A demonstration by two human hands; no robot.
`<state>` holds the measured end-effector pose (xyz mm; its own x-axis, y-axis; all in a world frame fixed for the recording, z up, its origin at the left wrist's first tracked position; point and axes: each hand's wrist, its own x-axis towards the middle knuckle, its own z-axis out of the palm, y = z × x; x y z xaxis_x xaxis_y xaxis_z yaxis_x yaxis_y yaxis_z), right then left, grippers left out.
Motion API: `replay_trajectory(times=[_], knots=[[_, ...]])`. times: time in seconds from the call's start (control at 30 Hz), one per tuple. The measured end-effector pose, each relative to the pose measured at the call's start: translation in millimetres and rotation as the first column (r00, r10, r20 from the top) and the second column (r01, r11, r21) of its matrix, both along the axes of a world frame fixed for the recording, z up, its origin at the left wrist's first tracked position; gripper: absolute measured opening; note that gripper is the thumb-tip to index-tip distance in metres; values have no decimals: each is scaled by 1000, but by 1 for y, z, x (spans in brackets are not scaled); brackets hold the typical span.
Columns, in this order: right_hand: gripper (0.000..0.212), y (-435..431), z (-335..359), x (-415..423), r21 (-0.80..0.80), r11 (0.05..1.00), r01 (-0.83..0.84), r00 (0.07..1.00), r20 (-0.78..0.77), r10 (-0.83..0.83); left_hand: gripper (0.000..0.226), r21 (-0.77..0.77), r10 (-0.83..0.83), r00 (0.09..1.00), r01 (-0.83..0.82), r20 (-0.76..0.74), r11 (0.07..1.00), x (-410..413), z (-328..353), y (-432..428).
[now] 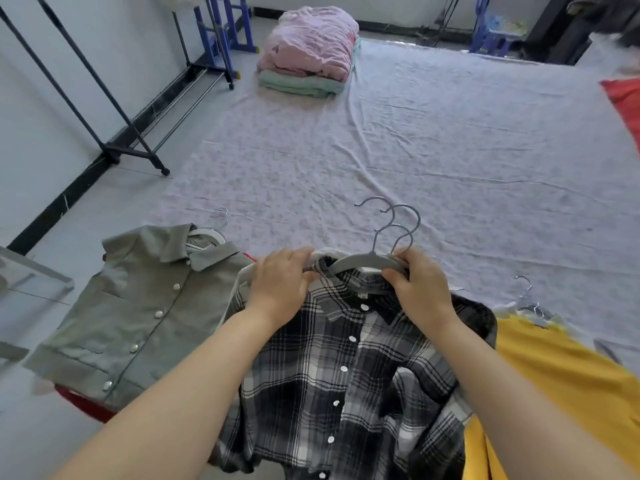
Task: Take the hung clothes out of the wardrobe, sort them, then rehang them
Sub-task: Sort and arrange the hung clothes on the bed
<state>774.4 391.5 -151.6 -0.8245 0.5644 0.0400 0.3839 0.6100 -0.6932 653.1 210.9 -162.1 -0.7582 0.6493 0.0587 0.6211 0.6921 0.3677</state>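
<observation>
A black-and-white plaid shirt (349, 372) lies on the sheet in front of me, on top of other garments. Grey hangers (363, 263) with metal hooks sit at its collar. My left hand (280, 282) grips the left shoulder of the hangers and the collar. My right hand (420, 285) grips the right shoulder of the hangers. To the left lies a grey-green buttoned shirt (131, 317) on its own hanger, over something red. A yellow garment (561, 386) with hangers lies at the right.
A pale floral sheet (415, 150) covers the floor ahead. Folded pink and green bedding (308, 50) is stacked at its far end. A black clothes rack (114, 109) stands on the left by the wall, blue frames behind it. A red cloth (627, 102) is at the right edge.
</observation>
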Motion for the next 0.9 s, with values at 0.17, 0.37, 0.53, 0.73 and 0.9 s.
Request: replay_trajectory(times=[0.17,0.37,0.53,0.73,0.9], knots=[[13,30,-39,-36,-35,999,14,999,40,-13,29,-24,-16,998,18,58,1000,-40,-39,32],[9,58,-104,-77,-29,997,77,982,175,-71,44,-126,0,989,19,145,992,-79,-104,66],[42,56,-167,-88,86,986,144,858,485,-168,57,-276,3,966,72,260,958,-90,-159,71],[50,21,-203,-60,-22,993,119,790,607,-81,55,-340,-24,951,134,308,931,-79,-191,53],[44,-10,-193,-45,-77,992,103,805,592,-38,55,-357,-41,945,162,324,920,-69,-182,37]])
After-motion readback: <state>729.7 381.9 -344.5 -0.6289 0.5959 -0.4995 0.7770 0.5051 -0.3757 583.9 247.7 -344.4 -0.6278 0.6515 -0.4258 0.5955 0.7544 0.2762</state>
